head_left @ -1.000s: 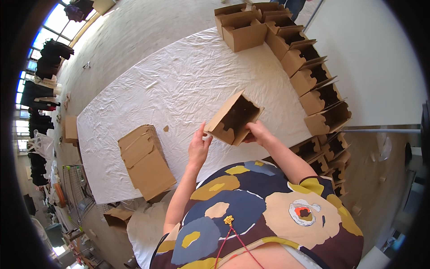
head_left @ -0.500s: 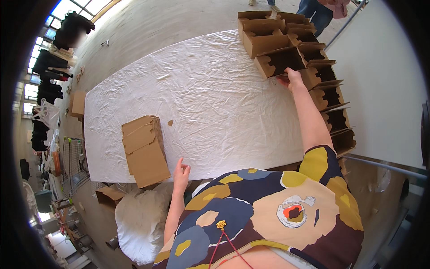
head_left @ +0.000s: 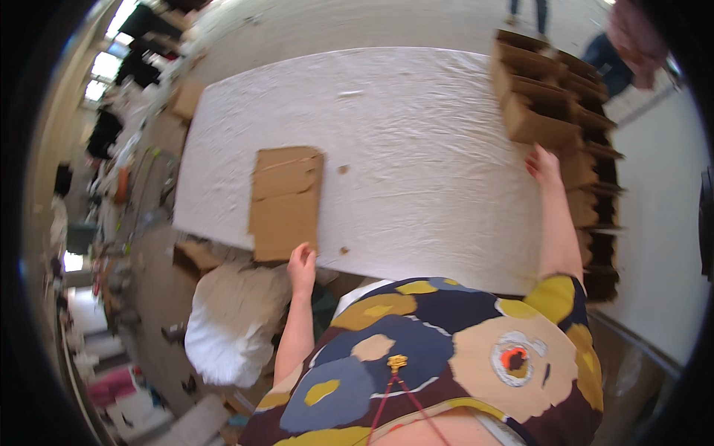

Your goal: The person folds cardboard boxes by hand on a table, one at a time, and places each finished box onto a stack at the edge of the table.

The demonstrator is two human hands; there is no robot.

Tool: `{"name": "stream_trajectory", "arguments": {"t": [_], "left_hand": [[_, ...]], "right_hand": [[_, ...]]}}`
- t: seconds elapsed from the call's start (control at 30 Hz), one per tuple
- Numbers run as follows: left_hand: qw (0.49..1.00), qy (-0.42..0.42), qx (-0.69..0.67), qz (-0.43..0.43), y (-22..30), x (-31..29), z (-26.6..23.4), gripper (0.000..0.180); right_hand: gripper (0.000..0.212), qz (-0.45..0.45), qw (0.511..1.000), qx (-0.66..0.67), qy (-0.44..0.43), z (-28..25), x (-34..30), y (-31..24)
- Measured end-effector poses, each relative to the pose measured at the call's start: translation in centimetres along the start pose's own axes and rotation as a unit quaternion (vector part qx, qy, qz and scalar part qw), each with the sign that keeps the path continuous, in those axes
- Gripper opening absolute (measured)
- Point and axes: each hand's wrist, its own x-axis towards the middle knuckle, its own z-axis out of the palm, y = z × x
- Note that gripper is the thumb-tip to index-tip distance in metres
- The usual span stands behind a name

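While the left hand (head_left: 302,267), fingers loosely bent, was at the lower right corner of a flat stack of folded brown cardboard boxes (head_left: 286,201) left of the frame's centre, the right hand (head_left: 544,163), fingers parted and apparently empty, was at upper right, just below an open-topped brown cardboard box (head_left: 541,128). Blur hid whether the left fingers gripped the stack's edge, or whether the right ones touched the box.

The stack lay on a white, wrinkled cloth (head_left: 416,201), near its lower left edge. Each folded piece was probably light, dry and little prone to slipping, stiff across its panels but ready to bend at the creases; a pinch on a lower corner looked the surest hold. The standing box likely had thin walls that would dent under a hard squeeze, so its upper rim or opposite sides seemed the better places to hold.
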Motion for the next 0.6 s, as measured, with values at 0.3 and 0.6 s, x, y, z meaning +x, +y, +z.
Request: {"name": "stream_trajectory", "arguments": {"t": [0.3, 0.6], "left_hand": [[0.981, 0.147, 0.128, -0.001, -4.7, 11.0, -7.5, 0.038], [0.958, 0.015, 0.269, -0.094, -4.5, 16.4, -10.5, 0.079]], "right_hand": [[0.019, 0.153, 0.986, 0.016, -0.062, -3.4, -12.0, 21.7], [0.022, 0.145, 0.988, -0.04, -0.02, 2.7, -24.7, 26.9]]}}
